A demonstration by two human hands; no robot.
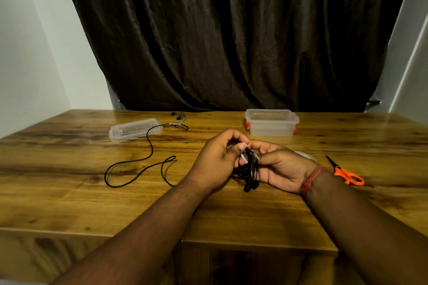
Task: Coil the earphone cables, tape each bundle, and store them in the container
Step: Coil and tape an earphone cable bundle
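A coiled black earphone bundle (249,170) sits between both hands above the middle of the table, its earbuds dangling below. My left hand (217,159) grips the bundle from the left, thumb pressed on a small clear strip of tape. My right hand (281,165) holds the bundle from the right with curled fingers. A second black earphone cable (139,159) lies loose and uncoiled on the table to the left. The clear plastic container (272,124) with orange clips stands open at the back right.
The container's clear lid (134,129) lies at the back left under the loose cable's far end. Orange-handled scissors (346,173) lie right of my right wrist. A pale roll, partly hidden, sits behind my right hand (305,154). A dark curtain hangs behind the wooden table (69,192).
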